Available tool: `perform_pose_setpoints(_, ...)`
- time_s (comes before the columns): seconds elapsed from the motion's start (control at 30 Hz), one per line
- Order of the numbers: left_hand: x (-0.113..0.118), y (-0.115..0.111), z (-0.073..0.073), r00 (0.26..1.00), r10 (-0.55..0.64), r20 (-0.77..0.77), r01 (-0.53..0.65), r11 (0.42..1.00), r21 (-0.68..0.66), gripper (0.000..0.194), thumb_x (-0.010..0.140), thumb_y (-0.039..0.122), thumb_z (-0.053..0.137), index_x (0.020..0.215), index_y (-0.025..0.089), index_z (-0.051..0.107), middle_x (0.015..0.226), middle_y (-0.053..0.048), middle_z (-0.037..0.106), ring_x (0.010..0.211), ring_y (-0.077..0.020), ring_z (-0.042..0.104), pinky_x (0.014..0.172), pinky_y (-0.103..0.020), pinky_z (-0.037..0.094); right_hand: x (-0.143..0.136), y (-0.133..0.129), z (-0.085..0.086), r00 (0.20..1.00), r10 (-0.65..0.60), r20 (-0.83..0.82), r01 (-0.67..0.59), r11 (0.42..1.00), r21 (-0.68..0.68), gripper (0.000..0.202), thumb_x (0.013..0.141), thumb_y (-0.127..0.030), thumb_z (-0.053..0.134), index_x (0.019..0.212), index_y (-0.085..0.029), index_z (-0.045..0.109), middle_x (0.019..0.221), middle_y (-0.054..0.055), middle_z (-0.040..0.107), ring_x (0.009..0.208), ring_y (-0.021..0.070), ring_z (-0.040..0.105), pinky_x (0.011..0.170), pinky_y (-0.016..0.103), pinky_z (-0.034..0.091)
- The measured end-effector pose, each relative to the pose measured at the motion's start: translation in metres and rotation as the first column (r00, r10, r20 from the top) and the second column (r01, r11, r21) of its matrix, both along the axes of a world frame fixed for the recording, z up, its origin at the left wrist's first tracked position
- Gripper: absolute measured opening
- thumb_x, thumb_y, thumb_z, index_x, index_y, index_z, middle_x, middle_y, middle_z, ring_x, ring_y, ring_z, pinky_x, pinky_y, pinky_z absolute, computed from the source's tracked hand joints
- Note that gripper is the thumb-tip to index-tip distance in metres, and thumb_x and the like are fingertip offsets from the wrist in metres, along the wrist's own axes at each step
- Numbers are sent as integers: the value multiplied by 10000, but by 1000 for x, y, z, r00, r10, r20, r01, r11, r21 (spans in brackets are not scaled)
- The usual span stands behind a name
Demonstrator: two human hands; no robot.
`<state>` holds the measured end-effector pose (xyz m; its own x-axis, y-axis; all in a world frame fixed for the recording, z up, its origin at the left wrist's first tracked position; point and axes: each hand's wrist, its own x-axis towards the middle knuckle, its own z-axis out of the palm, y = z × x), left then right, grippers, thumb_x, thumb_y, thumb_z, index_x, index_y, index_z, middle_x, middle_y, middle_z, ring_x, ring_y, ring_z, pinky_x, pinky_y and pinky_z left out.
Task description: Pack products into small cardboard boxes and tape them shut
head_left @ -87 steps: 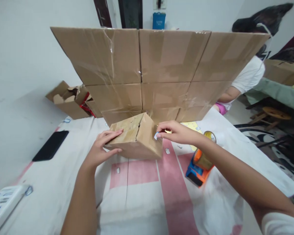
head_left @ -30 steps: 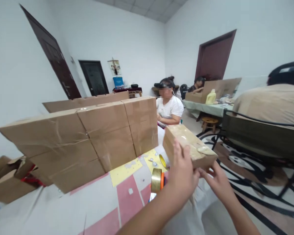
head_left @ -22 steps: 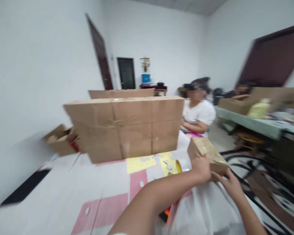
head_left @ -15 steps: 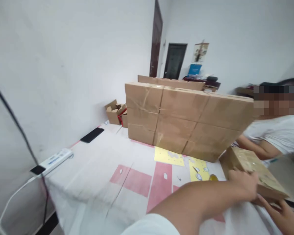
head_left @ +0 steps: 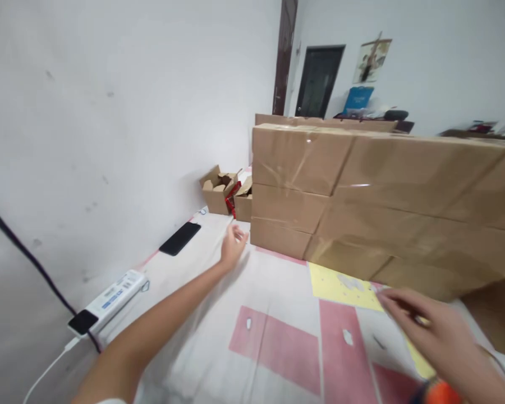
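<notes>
A wide wall of taped cardboard boxes [head_left: 353,196] stands on the patterned tablecloth [head_left: 219,336]. My left hand [head_left: 233,245] is stretched out over the cloth near its left lower corner, fingers curled; whether anything is between them is too small to tell. Beyond that hand sit small open boxes [head_left: 216,196] with brown pieces inside. On the right, my right hand [head_left: 437,331] is in front of the cardboard, thumb and fingers pinched round a small yellowish thing [head_left: 423,321], probably a ring, partly hidden. An orange thing [head_left: 442,393] shows beneath it.
A black phone [head_left: 180,238] lies by the left wall. Nearer, a white power strip [head_left: 113,297] carries a black plug and cables. A brown box [head_left: 499,314] stands at the right edge. Doors and a cluttered table are at the back.
The view has turned left. My left hand has left the taped box at the right and reached forward to the left. My right hand is also off that box. The other person is out of view.
</notes>
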<state>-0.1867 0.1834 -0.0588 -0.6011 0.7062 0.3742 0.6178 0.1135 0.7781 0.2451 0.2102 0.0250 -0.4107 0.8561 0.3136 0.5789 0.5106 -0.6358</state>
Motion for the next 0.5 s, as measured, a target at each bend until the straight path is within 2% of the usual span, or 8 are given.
perform_pose_setpoints(0.07,-69,22,-2,972,231,41,-230,973,-20,672,821,327,683,1362,129,337,1283,-185,582,1185,-249,588,1004,-390,475,-115,0,-5,958,278,67,-276,960,-40,258,922,-478,544,948,-298,728,972,103,745,728,283,691,736,495,605)
perform_pose_setpoints(0.13,-123,48,-1,922,382,67,-379,924,-56,932,780,340,753,1459,67,176,1479,-293,397,1396,-325,413,1141,-466,349,-228,2,-17,865,490,108,-485,872,-69,282,941,-350,512,1134,-248,690,1267,121,673,777,231,706,841,462,590)
perform_pose_setpoints(0.2,-160,73,-2,894,442,73,-436,896,-91,1117,733,366,811,1508,51,71,1556,-321,283,1477,-367,293,1190,-493,271,-328,12,-34,820,550,158,-543,835,-86,360,916,-257,527,1252,-198,642,1542,164,442,868,230,721,957,476,544)
perform_pose_setpoints(0.27,-182,94,-5,894,443,63,-435,894,-111,1257,679,427,855,1542,75,13,1598,-306,235,1504,-381,249,1205,-487,256,-408,30,-52,834,519,187,-505,855,-119,517,883,-190,549,1399,-156,534,1660,190,202,1175,314,648,1059,485,474)
perform_pose_setpoints(0.3,-189,102,-7,899,433,57,-425,898,-116,1305,659,467,864,1555,91,-7,1611,-295,223,1507,-383,250,1204,-479,265,-441,41,-60,867,471,161,-452,881,-144,634,864,-148,550,1485,-132,426,1676,204,122,1303,340,564,1100,478,438)
perform_pose_setpoints(0.37,-197,114,-14,910,413,45,-406,906,-120,1362,646,550,851,1570,106,-45,1619,-295,211,1488,-397,296,1183,-476,305,-492,63,-74,934,353,54,-338,921,-192,787,858,-97,510,1578,-60,192,1674,239,77,1476,345,358,1163,457,367)
perform_pose_setpoints(0.43,-204,121,-23,921,388,27,-382,916,-118,1373,661,600,819,1577,108,-79,1612,-302,220,1442,-410,373,1139,-468,363,-525,81,-83,972,230,-45,-234,944,-234,820,877,-85,454,1582,8,45,1663,270,86,1535,330,219,1198,455,313)
perform_pose_setpoints(0.5,-210,124,-30,930,366,10,-363,925,-112,1354,687,615,789,1580,109,-93,1583,-302,278,1380,-408,453,1087,-454,414,-544,94,-90,986,141,-85,-159,949,-271,806,899,-104,427,1581,12,15,1658,282,87,1532,349,212,1199,493,299)
